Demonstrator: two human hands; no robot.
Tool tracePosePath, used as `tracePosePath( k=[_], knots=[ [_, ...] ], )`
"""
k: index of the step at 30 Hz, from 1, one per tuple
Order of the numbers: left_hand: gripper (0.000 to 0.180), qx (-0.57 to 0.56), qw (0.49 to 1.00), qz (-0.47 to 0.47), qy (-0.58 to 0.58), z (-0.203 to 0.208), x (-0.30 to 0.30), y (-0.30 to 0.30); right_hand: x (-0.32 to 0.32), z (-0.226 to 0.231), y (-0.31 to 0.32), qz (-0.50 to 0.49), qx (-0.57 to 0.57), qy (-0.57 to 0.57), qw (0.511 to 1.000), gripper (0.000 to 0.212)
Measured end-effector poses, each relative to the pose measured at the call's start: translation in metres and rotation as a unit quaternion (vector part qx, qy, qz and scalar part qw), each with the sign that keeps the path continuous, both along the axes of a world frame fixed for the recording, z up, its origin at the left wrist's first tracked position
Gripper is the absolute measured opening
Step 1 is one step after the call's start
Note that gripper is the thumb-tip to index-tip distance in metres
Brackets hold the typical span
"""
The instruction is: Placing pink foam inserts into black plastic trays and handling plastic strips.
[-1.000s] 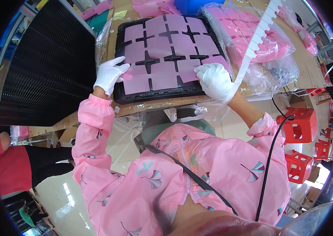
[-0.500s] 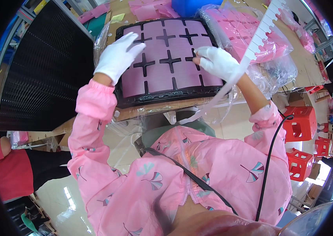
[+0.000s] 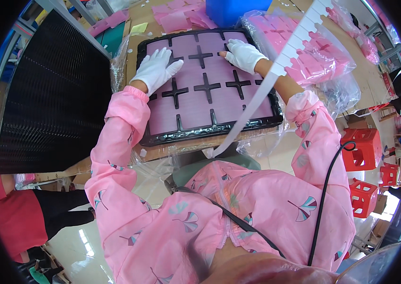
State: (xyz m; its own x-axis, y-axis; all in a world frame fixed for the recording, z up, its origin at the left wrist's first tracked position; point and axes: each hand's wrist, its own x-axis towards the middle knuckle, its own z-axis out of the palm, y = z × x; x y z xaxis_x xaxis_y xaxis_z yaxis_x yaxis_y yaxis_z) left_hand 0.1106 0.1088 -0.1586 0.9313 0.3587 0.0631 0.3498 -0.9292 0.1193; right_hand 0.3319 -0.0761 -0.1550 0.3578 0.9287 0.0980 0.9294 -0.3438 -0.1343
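Note:
A black plastic tray point(image 3: 181, 138) with raised cross-shaped ridges lies on the table in front of me. Pinkish-purple sheets point(image 3: 191, 107) fill the spaces between its ridges. My left hand point(image 3: 157, 70), in a white glove, rests flat with spread fingers on the tray's upper left part. Over the upper right part, my right hand point(image 3: 244, 56) is gloved too, its fingers stretched out and bare skin showing at the thumb tip. Neither hand grips anything.
A white strip with a toothed edge point(image 3: 263, 87) crosses the view at right. Clear bags of pink pieces point(image 3: 323, 56) lie right of the tray, a blue bin point(image 3: 236, 12) behind it. Stacked black trays point(image 3: 53, 94) stand left. Red stools point(image 3: 361, 149) and another person point(image 3: 20, 213) are nearby.
My right hand has moved farther across the tray, its fingers now stretched out. My left hand has shifted slightly right and lies flatter. The tray appears lower in view.

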Motion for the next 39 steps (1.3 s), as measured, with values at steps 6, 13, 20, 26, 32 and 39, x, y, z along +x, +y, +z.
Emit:
tracePosePath(
  k=[6, 13, 20, 26, 32, 39],
  knots=[
    [0.08, -0.003, 0.999, 0.014, 0.052, 0.0, 0.002, 0.008, 0.014, -0.013, 0.017, 0.0, -0.038, -0.032, 0.999, 0.057],
    [0.09, -0.022, 0.999, 0.03, -0.031, -0.02, 0.028, 0.033, 0.038, -0.037, 0.029, 0.009, 0.03, -0.055, 0.998, 0.061],
    [0.09, 0.016, 0.997, 0.069, 0.033, -0.007, 0.016, 0.018, 0.026, -0.021, 0.02, -0.022, -0.04, -0.035, 0.998, 0.065],
    [0.096, 0.043, 0.997, 0.059, 0.029, 0.0, 0.0, 0.011, 0.025, -0.019, -0.008, 0.011, -0.046, -0.049, 0.998, 0.067],
    [0.097, -0.018, 0.992, 0.057, 0.112, 0.022, 0.015, 0.01, 0.015, 0.003, 0.0, -0.014, -0.131, -0.021, 0.991, 0.07],
    [0.096, 0.016, 0.992, 0.087, 0.091, 0.008, 0.039, 0.023, 0.034, -0.02, 0.026, 0.01, -0.026, -0.023, 0.999, 0.07]
  ],
)
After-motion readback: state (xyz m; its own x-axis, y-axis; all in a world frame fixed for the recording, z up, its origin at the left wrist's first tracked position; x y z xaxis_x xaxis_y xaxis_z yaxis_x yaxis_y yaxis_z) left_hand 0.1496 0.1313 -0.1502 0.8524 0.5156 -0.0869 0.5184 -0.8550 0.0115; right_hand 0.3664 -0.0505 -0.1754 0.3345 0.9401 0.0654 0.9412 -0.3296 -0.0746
